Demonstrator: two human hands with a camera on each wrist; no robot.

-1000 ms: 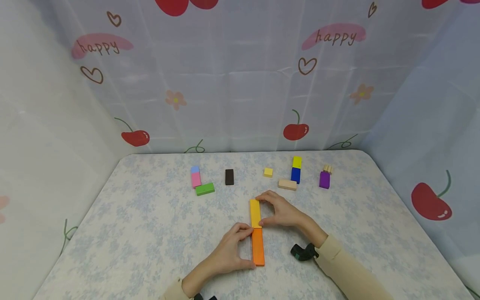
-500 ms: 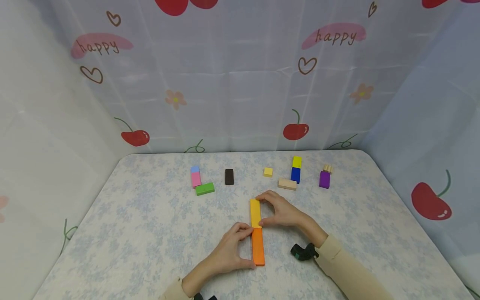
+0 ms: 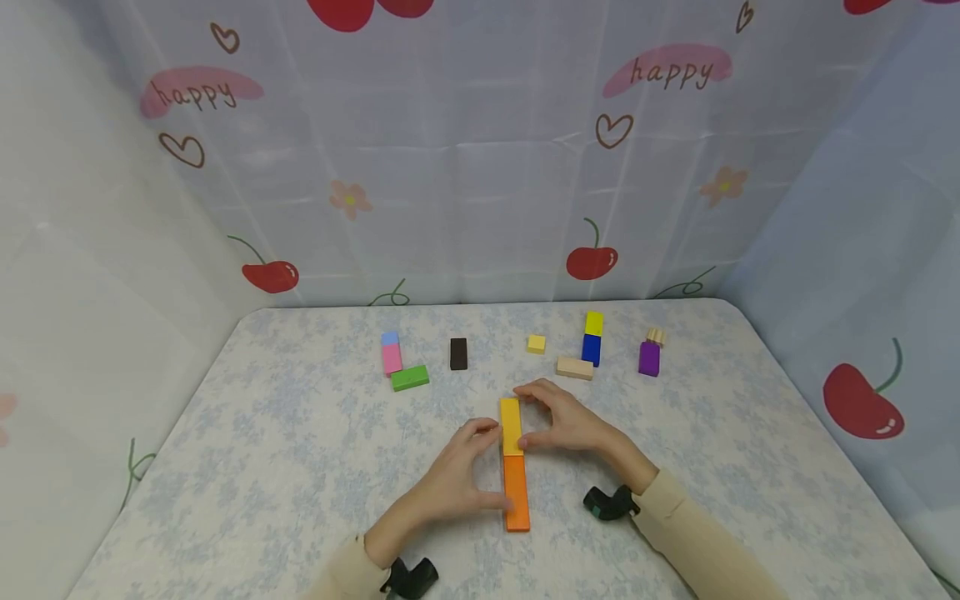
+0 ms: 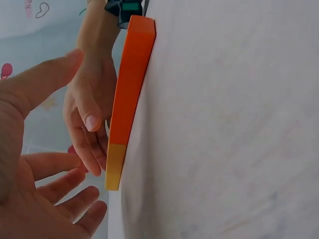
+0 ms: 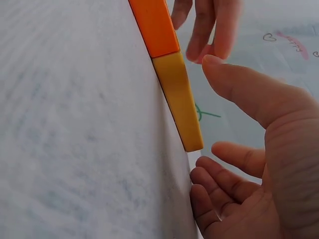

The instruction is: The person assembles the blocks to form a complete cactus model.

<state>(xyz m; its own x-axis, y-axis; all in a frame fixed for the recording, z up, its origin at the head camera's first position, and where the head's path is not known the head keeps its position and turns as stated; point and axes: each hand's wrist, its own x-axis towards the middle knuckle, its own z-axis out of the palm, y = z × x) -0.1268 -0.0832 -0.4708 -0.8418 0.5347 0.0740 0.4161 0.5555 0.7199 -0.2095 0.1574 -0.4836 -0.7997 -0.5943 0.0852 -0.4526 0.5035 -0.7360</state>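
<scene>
An orange block (image 3: 517, 500) and a yellow block (image 3: 511, 427) lie end to end in one line on the table, the yellow one farther away. My left hand (image 3: 452, 479) hovers left of them, fingers loosely spread. Its thumb overlaps the orange block in the head view, but the left wrist view shows a gap between this hand and the orange block (image 4: 130, 84). On the other side, my right hand (image 3: 572, 423) is beside the yellow block, thumb and fingers apart. The right wrist view shows them off the yellow block (image 5: 178, 99), holding nothing.
Toward the back lie a pink block (image 3: 392, 359) with a light blue one, a green block (image 3: 410, 378), a black block (image 3: 458, 354), a small yellow block (image 3: 536, 344), a beige block (image 3: 574, 368), a blue block (image 3: 592, 350) and a purple block (image 3: 649, 359). Printed curtains enclose the table.
My left hand has let go of the orange block and shifted away from me, up toward the yellow block. My right hand has eased slightly off the yellow block. Both blocks stay put.
</scene>
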